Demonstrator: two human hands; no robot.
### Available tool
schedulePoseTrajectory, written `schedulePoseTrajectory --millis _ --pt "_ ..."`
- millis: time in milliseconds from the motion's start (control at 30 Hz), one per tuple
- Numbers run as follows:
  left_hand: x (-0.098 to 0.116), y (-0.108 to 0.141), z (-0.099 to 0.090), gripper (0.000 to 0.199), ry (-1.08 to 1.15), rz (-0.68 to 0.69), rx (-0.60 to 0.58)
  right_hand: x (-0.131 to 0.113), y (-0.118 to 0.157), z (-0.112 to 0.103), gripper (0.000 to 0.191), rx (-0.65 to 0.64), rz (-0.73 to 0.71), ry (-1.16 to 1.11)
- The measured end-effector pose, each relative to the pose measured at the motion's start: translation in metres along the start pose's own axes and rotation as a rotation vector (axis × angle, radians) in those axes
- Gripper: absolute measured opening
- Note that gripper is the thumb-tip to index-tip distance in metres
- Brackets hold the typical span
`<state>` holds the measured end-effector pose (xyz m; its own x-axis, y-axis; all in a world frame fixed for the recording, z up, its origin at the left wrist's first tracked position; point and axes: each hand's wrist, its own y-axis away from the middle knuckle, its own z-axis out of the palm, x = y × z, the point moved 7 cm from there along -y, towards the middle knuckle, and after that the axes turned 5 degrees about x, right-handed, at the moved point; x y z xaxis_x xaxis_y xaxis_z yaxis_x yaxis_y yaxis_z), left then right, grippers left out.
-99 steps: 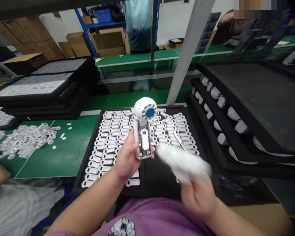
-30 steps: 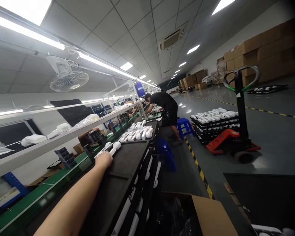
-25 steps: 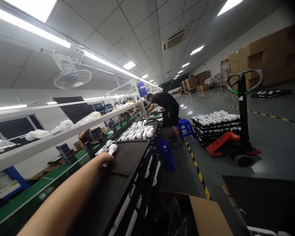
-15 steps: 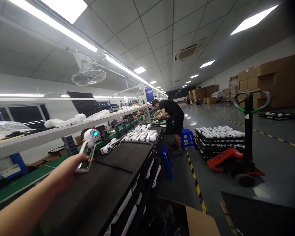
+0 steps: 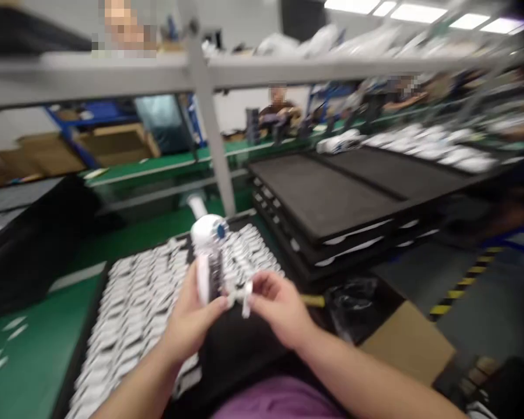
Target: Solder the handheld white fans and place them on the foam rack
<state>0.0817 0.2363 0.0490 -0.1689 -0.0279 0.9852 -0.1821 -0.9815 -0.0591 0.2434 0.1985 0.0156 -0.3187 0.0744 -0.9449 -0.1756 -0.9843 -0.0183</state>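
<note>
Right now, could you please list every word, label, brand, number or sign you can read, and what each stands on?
No text can be read.
White device: too blurred to read any marking.
White pieces in the black tray: too small and blurred.
Cardboard box: no legible print.
Black-and-yellow floor line: stripes only, no lettering visible.
</note>
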Motion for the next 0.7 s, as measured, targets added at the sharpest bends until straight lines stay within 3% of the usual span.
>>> schedulePoseTrajectory --millis 133,333,467,600,700 --pt "-0.023 0.021 -0.014 0.105 -0.024 -0.012 -0.053 0.01 -0.005 0.036 0.041 -0.018 0.112 0.015" --pt "-0.029 0.043 -0.048 0.102 -0.143 0.043 0.029 0.024 0.001 0.07 0.041 -0.036 0.148 0.095" --pt "-0.03 0.048 -0.06 0.102 -0.225 0.07 0.055 0.032 0.002 0.085 0.036 -0.068 0.123 0.165" --pt "-0.033 0.049 -0.065 0.094 -0.22 0.063 0.06 0.031 0.004 0.09 0.032 -0.121 -0.025 0.276" --pt "-0.037 0.046 -0.071 0.083 -0.016 -0.037 0.101 0.021 0.001 0.078 0.045 -0.249 -0.349 0.686"
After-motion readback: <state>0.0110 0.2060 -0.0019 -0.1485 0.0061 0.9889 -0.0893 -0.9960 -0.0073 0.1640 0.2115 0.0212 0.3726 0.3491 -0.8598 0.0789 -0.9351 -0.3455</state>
